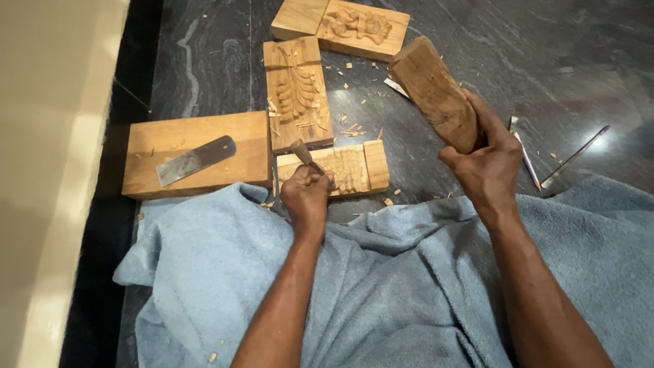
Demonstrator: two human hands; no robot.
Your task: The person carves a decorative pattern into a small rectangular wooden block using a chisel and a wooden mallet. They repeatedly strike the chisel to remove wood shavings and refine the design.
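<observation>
Blue towel cushions the lap; left hand clamps what appears a chisel on the carved block, right hand grips the wooden mallet raised above it.

Wooden blocks are crowding the floor ahead: a plain block carrying a flat blade is sitting at left, a carved panel and another carved panel are lying farther off. Loose chisels are lying at right. Dark floor far right is lying open. A blue towel is covering the near ground. A pale wall is closing the left side.
</observation>
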